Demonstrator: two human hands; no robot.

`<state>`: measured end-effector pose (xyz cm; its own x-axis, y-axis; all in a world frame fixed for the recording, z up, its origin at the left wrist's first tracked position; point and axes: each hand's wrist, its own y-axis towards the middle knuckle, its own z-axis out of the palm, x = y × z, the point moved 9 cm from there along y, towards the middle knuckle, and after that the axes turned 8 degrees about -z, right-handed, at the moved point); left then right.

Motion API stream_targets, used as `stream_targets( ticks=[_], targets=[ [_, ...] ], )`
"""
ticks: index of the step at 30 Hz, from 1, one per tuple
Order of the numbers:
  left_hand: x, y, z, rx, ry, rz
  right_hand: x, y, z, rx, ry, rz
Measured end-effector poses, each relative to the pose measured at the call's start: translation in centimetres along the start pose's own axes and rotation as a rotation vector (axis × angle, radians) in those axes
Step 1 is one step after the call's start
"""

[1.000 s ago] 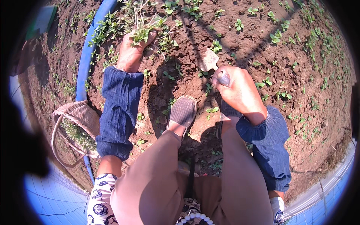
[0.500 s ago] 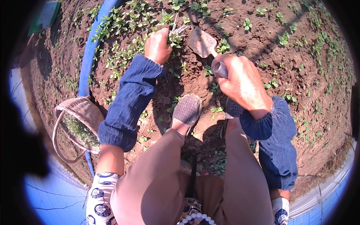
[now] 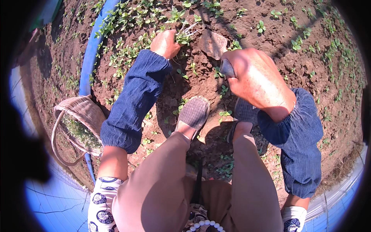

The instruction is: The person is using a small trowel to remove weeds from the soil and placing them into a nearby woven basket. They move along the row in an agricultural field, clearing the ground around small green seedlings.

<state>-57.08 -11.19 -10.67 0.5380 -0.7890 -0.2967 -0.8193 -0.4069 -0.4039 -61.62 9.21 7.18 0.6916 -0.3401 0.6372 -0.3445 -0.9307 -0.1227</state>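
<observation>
My left hand (image 3: 166, 44) is closed around a small bunch of uprooted seedlings (image 3: 184, 37), pale roots and green leaves sticking out on its right side. In my right hand (image 3: 258, 75) is a hand trowel (image 3: 213, 44), gripped by its handle, whose rounded end shows by the thumb. The soil-coated blade rests at the loosened soil (image 3: 203, 67), its tip apparently in the dirt. Low green seedlings (image 3: 127, 52) grow thickly to the left of my left hand.
A wicker basket (image 3: 87, 112) holding pulled greens lies tilted at the left. Behind it a blue hose (image 3: 89, 58) runs up the bed. My shoes (image 3: 194, 112) stand on the soil between scattered seedlings. More small plants (image 3: 296, 43) dot the ground at right.
My right hand has shifted right and slightly toward me; the trowel blade has moved a little right and sits lower in the soil. My left hand keeps its bunch, barely moved.
</observation>
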Motion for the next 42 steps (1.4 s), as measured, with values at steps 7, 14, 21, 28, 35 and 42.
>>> stream_targets(
  ticks=[7,14,21,28,35,42],
  targets=[
    [-0.9,1.9,2.0,0.241,-0.387,-0.224,-2.1,3.4,3.4,0.12,0.01,0.052],
    [-1.8,1.5,4.0,0.341,-0.694,-0.29,-5.0,3.3,5.1,0.14,-0.038,0.078],
    [-1.7,1.2,3.5,0.303,-0.728,-0.28,-7.5,0.8,6.0,-0.009,0.06,-0.041],
    [-1.9,1.6,2.5,0.273,-0.75,-0.354,-7.1,0.1,5.0,-0.029,0.031,0.002],
    [-3.1,1.1,3.0,0.296,-0.801,-0.372,-7.1,1.2,6.5,0.055,0.02,0.152],
    [-1.6,-0.5,1.0,0.226,-0.822,-0.381,-9.7,0.9,8.5,-0.112,0.564,0.132]
  ],
)
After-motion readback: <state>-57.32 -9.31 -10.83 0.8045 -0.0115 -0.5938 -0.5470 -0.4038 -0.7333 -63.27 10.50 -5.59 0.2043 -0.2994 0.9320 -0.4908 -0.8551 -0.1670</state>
